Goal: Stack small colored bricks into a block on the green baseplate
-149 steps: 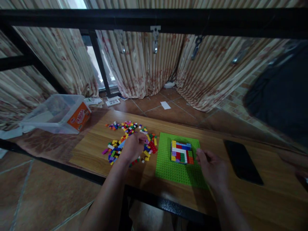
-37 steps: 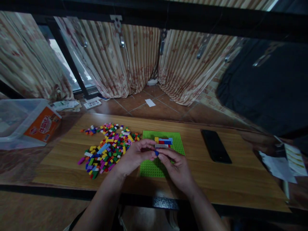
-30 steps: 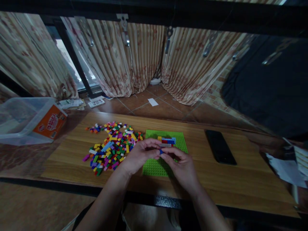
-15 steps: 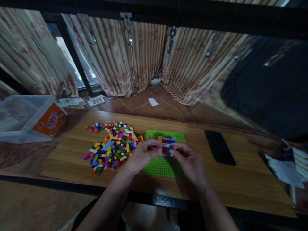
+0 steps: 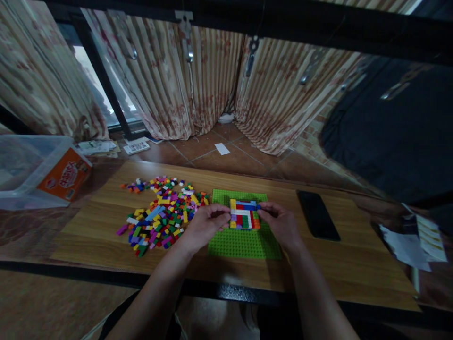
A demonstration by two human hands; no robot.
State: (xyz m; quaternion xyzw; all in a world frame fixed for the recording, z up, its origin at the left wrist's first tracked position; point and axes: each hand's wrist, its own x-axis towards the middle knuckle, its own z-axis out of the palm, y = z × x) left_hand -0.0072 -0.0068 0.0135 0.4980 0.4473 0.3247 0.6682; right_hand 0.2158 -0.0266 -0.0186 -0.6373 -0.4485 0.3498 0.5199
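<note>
A multicoloured block of toy building bricks (image 5: 245, 216), with red, blue, white, yellow, green and orange pieces, sits on a green studded baseplate (image 5: 240, 248). My left hand (image 5: 207, 224) is at its left side, thumb and fingertips pinched together by the white row; whatever they hold, if anything, is too small to make out. At the far right corner of the block, my right hand (image 5: 281, 224) pinches a small blue brick (image 5: 259, 207) between thumb and index finger. The tips of both hands are close to the block, partly covering its sides.
Left of the baseplate lies a pile of loose bricks (image 5: 161, 215) on the wooden table (image 5: 95, 226). A black phone (image 5: 317, 215) rests to the right. Beyond the table's left end stands a clear plastic bin (image 5: 31, 165) with an orange label. Papers (image 5: 406, 245) lie at the far right.
My hands have moved apart from over the block to its two sides, uncovering its top. The blue brick has shifted right with my right hand. The pale brick is no longer held up between them.
</note>
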